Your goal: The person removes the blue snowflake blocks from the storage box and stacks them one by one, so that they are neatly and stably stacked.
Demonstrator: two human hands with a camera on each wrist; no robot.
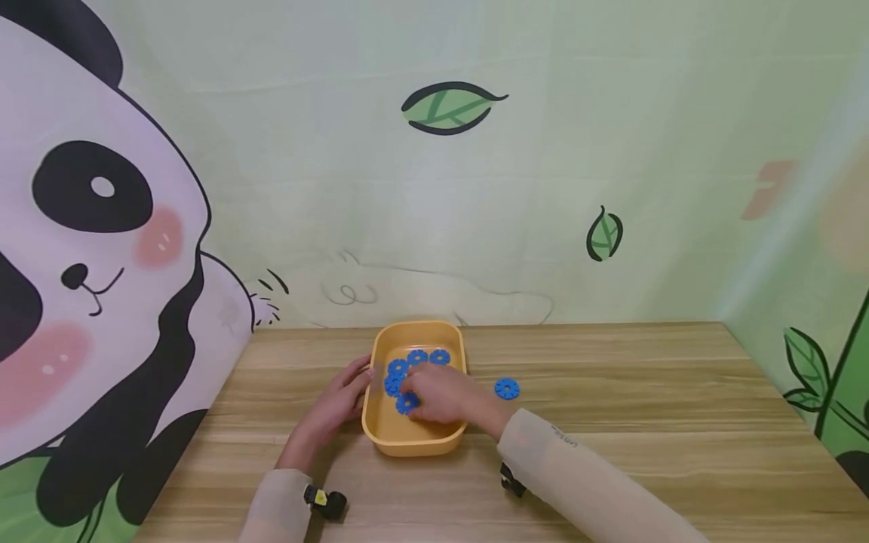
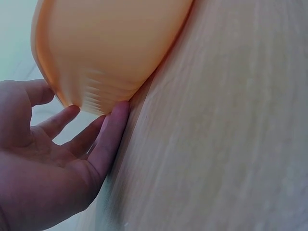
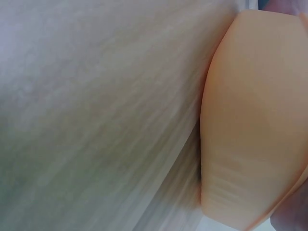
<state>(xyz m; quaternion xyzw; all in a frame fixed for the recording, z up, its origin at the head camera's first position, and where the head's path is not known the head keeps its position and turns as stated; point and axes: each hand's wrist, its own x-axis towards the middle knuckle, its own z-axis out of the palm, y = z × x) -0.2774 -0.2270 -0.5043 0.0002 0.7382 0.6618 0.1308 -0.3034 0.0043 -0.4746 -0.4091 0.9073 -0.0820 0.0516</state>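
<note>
A yellow-orange plastic bin (image 1: 416, 448) stands on the wooden table, with several blue notched plastic discs (image 1: 417, 357) lying in it. My left hand (image 1: 339, 400) is at the bin's left side. In the left wrist view, its fingertips (image 2: 120, 108) touch the outer wall and the rim, fingers spread and nearly straight. My right hand (image 1: 441, 392) reaches over the right rim down into the bin, its fingers among the discs near a lower disc (image 1: 406, 404). Whether it pinches a disc is hidden. The right wrist view shows mostly the bin's outer wall (image 3: 255, 115).
One blue disc (image 1: 507, 388) lies on the wooden table (image 1: 645, 422) to the right of the bin, beyond my right wrist. Behind the table's back edge is a pale green wall covering (image 1: 529, 249) with a panda and leaves.
</note>
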